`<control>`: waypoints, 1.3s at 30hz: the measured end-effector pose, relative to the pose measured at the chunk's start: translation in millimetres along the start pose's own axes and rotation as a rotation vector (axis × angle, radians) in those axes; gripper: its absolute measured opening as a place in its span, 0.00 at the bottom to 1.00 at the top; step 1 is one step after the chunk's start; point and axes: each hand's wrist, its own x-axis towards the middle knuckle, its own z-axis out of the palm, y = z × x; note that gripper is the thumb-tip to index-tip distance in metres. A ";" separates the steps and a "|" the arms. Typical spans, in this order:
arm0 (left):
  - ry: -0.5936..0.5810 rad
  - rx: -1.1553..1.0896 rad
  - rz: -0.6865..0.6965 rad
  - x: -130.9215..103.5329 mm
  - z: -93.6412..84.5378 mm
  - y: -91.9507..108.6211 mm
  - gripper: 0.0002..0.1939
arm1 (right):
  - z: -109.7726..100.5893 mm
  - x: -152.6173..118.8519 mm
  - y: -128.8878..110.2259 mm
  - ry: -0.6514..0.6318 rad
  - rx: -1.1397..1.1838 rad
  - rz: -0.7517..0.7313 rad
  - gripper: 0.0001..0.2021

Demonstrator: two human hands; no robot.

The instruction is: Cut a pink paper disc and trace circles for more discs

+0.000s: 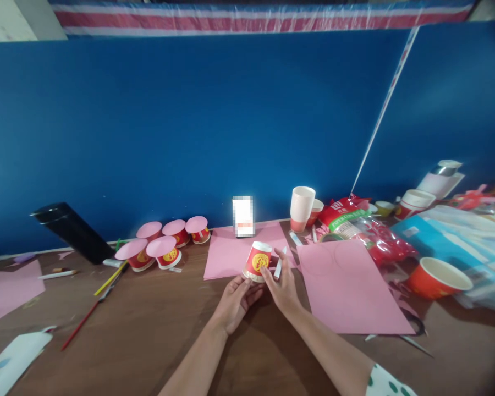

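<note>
A red paper cup [259,263] with a yellow emblem is upside down and slightly tilted, its white base upward. My left hand [236,303] has closed fingers gripping it by the lower rim. Against its right side rests the thumb of my right hand [286,289]. A white pen-like tube [279,265] lies between the fingers of that hand; its exact kind is unclear. Behind the cup is a pink paper sheet [223,253]. To the left, several upturned red cups [171,256] carry pink paper discs [160,246].
A larger pink sheet [346,291] with circle outlines lies right, partly over scissors [416,324]. Further right are a red bowl [439,278] and a red plastic cup bag [379,239]. Stacked cups [302,206] stand behind. A black bottle [74,234] and a red brush [82,324] are left.
</note>
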 end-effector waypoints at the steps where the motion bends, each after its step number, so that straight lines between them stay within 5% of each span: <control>1: 0.000 -0.005 0.004 0.6 -0.9 0.1 0.10 | -0.2 0.1 -0.1 -0.001 -0.011 -0.007 0.27; 39: 0.020 -0.019 0.174 11.0 -16.1 -2.0 0.08 | 3.2 -4.5 11.7 0.010 -0.139 -0.134 0.28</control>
